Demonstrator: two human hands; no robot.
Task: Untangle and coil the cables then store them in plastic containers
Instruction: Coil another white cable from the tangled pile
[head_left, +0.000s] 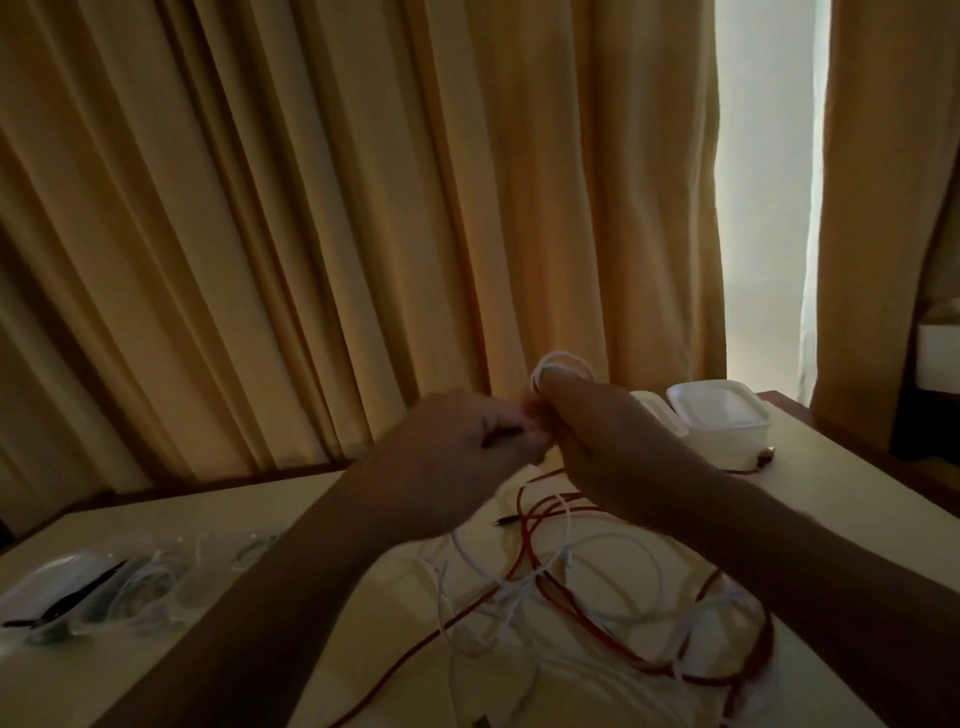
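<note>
two hands are up over the table (311, 519) and meet in the middle. the right hand (608, 441) grips a white cable (563, 362), and a small round loop of it sticks up over the fingers. the left hand (457, 441) has curled fingers that pinch the same cable right beside the right hand, but it is blurry there. under the hands, a thin red cable (571, 592) and more white cable lie mixed in loose loops on the smooth pale table top, close to the near edge. a square plastic container (719, 421) with round corners sits at the far right corner, and one red cable end lies just beside it. a blurry see-through heap (104, 587) sits by the left edge. soft yellow curtains (363, 208) hang in folds behind the far edge.
</note>
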